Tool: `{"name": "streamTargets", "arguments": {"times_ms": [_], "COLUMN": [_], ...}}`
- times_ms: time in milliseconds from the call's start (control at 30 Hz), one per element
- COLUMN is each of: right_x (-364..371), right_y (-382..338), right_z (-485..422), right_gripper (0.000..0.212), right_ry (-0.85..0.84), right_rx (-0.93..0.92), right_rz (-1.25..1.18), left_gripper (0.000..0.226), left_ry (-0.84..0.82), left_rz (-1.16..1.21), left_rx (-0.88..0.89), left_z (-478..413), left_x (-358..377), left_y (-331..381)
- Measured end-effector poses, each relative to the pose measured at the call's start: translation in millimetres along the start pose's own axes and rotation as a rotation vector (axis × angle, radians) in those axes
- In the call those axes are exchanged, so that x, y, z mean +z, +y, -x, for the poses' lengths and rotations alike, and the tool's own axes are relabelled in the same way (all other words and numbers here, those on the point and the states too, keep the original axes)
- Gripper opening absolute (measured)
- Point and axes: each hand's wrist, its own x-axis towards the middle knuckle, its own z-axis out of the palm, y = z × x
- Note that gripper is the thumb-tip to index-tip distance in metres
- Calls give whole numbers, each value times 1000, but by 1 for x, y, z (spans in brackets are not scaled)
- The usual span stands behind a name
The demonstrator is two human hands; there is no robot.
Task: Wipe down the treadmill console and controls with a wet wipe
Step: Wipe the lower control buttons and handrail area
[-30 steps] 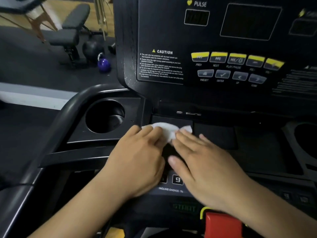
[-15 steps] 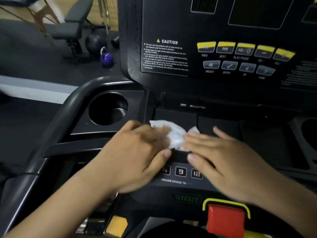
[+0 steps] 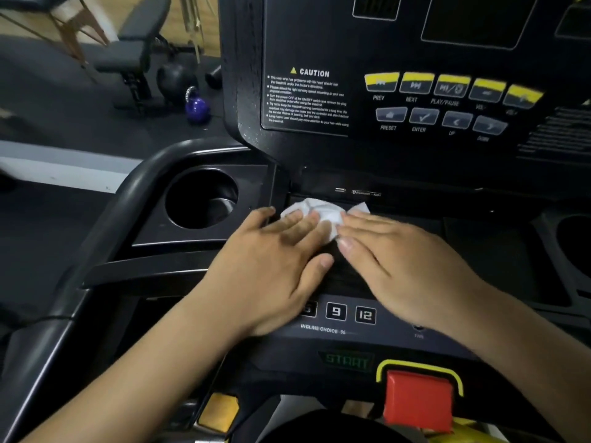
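Head view shows the wet wipe bunched on the dark ledge just beneath the upright console panel, beside the cup holder; both hands are on it. Judging by where the wipe sits, the job looks partway through; the ledge is the patch in hand, while the media buttons above and the incline keys below have no wipe on them, and whether they have been cleaned cannot be told. The left hand lies palm down, its fingers straight and released, pressing the wipe's left part; the right hand mirrors it, flat fingers on the wipe's right edge; neither hand curls round the wipe.
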Motion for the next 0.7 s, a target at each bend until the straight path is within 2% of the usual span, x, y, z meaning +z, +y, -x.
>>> {"name": "streamTargets", "arguments": {"times_ms": [133, 267, 400, 500, 600, 700], "right_x": [-6, 6, 7, 8, 1, -1], "right_y": [-10, -9, -4, 6, 11, -3], "right_z": [19, 2, -8, 2, -8, -11], "right_gripper": [58, 71, 61, 44, 36, 45], "right_ry": [82, -128, -200, -212, -181, -120], "right_rx": [-28, -34, -159, -236, -183, -93], "right_rz": [-92, -80, -86, -94, -154, -123], "left_gripper": [58, 51, 44, 43, 50, 55], "left_ry": [5, 29, 83, 40, -11, 2], "left_rz": [9, 86, 129, 137, 126, 98], "left_rx": [-21, 34, 156, 231, 244, 212], "left_z": [22, 17, 12, 15, 11, 3], "left_x": [-4, -8, -14, -11, -6, -9], "left_y": [10, 12, -13, -25, -27, -30]}}
